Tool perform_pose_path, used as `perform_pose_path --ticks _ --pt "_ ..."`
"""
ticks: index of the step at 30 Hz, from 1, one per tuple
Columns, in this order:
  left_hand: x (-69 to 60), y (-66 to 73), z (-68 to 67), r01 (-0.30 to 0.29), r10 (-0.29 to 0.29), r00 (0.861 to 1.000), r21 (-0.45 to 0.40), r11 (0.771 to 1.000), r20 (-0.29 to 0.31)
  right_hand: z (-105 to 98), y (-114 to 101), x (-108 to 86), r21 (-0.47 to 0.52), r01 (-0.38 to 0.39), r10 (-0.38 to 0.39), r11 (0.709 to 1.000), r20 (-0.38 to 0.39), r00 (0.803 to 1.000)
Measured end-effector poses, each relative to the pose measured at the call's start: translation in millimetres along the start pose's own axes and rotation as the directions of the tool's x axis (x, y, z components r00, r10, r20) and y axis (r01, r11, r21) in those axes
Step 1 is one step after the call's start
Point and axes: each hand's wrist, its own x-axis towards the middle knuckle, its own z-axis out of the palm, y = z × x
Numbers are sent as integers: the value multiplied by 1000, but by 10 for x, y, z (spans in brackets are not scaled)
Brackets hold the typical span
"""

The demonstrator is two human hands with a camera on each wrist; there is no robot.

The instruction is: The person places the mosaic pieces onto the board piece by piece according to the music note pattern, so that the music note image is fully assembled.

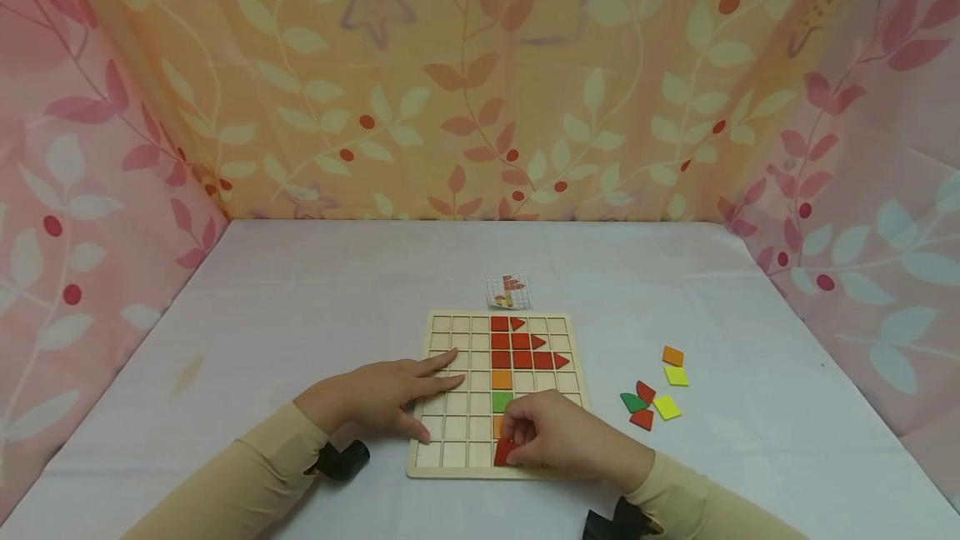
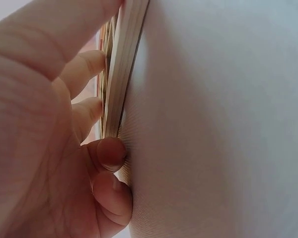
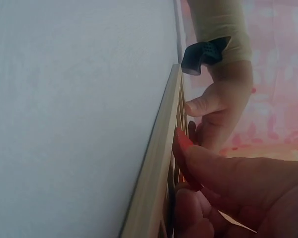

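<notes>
A wooden grid board (image 1: pixel 454 455) lies on the white table. My left hand (image 1: pixel 375 397) rests on its left side with fingers spread; in the left wrist view its thumb (image 2: pixel 54 29) lies over the board's edge. My right hand (image 1: pixel 562 436) pinches a red tile (image 1: pixel 504 452) at the bottom row, tilted against the board in the right wrist view; the fingers hide part of its shape. Above it in the same column are an orange tile (image 1: pixel 497 427), partly covered, a green tile (image 1: pixel 502 402) and another orange tile (image 1: pixel 502 379). Red squares and triangles (image 1: pixel 521 360) fill parts of the top three rows.
A small printed card (image 1: pixel 498 292) with a coloured grid picture lies behind the board. Loose pieces lie to the right: an orange tile (image 1: pixel 672 356), yellow tiles (image 1: pixel 667 407), red curved pieces (image 1: pixel 641 419) and a green leaf-shaped piece (image 1: pixel 632 402). Patterned cloth walls (image 1: pixel 465 82) surround the table.
</notes>
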Motion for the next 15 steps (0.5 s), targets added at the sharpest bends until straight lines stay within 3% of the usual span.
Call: perform_pose_path --ticks 15 --pt "-4 10 -10 -3 3 1000 1 1000 3 -64 -44 4 1 -13 13 1000 35 999"
